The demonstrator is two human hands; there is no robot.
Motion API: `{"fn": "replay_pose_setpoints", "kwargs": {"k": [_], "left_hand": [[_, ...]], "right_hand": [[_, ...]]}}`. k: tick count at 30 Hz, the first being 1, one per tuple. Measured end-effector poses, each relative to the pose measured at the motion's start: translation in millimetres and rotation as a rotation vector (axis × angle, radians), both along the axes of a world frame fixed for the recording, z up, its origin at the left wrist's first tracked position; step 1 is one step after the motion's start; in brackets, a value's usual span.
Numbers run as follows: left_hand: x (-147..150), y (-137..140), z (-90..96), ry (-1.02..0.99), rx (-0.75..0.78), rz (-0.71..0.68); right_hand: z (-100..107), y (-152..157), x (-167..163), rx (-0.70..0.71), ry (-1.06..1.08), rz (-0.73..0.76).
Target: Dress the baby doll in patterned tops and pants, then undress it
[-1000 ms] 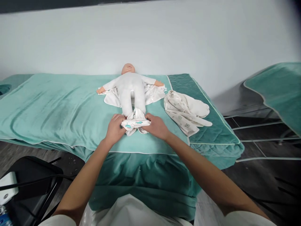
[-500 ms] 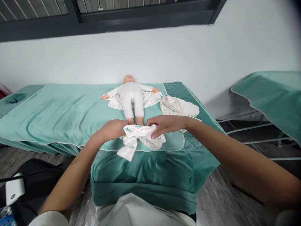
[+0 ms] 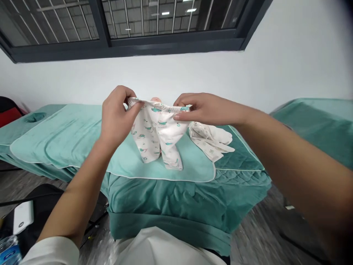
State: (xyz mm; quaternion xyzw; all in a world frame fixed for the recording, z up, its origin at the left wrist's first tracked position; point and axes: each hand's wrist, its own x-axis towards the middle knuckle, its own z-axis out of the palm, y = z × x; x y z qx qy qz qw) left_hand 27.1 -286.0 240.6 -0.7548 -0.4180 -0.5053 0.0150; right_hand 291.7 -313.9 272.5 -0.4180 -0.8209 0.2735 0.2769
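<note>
A pair of white printed baby pants (image 3: 168, 129) hangs by its waistband between my two hands, legs pointing down over the bed. My left hand (image 3: 117, 114) pinches the left end of the waistband with thumb and fingers. At the other end, my right hand (image 3: 200, 107) grips the band the same way. Behind the pants lies a baby doll, mostly hidden; only the top of its head (image 3: 156, 99) shows above the waistband. Folded white baby clothes (image 3: 211, 138) rest on the bed to the right of the pants.
A light green sheet (image 3: 82, 136) covers the bed against the wall, which has a barred window (image 3: 171, 22). Another green bed (image 3: 320, 125) stands at the right. On a black bag at lower left are a white device (image 3: 23, 217) and a plastic bottle (image 3: 9, 250).
Both hands have risen, lifting the bunched pants from the doll's feet. The pants now hang unfolded and hide most of the doll. The head view has tilted upward.
</note>
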Motion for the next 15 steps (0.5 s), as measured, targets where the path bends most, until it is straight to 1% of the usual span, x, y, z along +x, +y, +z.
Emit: {"fn": "replay_pose_setpoints", "kwargs": {"k": [1,2,3,5,7,9,10,11,12,13,15], "left_hand": [[5.9,6.7,-9.6,-0.104,-0.021,-0.068],[12.7,12.9,-20.7,-0.191,-0.075,-0.146],[19.9,17.9,-33.1,-0.256,-0.161,-0.225],[33.0,22.7,-59.3,-0.325,-0.358,-0.363],[40.9,20.9,-85.5,-0.257,-0.581,-0.496],[41.3,16.2,-108.7,-0.142,-0.818,-0.629],[38.5,14.2,-118.0,-0.098,-0.894,-0.634],[34.1,12.9,-125.0,-0.09,-0.913,-0.59],[28.3,12.6,-129.5,-0.107,-0.875,-0.507],[21.5,13.3,-131.2,-0.142,-0.783,-0.402],[7.1,17.3,-127.3,-0.235,-0.534,-0.206]], "right_hand": [[-5.1,5.6,-3.4,-0.031,0.025,0.012],[-12.0,12.3,-7.9,-0.075,0.077,0.024],[-19.9,19.7,-13.5,-0.125,0.156,0.032],[-36.0,36.3,-26.7,-0.185,0.38,0.023],[-50.6,54.8,-39.1,-0.195,0.603,-0.003],[-64.8,74.8,-46.9,-0.163,0.751,-0.073],[-72.8,85.1,-48.6,-0.14,0.79,-0.13],[-81.9,95.3,-49.1,-0.122,0.807,-0.201],[-92.4,104.9,-48.8,-0.111,0.804,-0.283],[-104.0,113.4,-48.2,-0.108,0.787,-0.365],[-129.2,125.0,-47.7,-0.134,0.728,-0.493]]}}
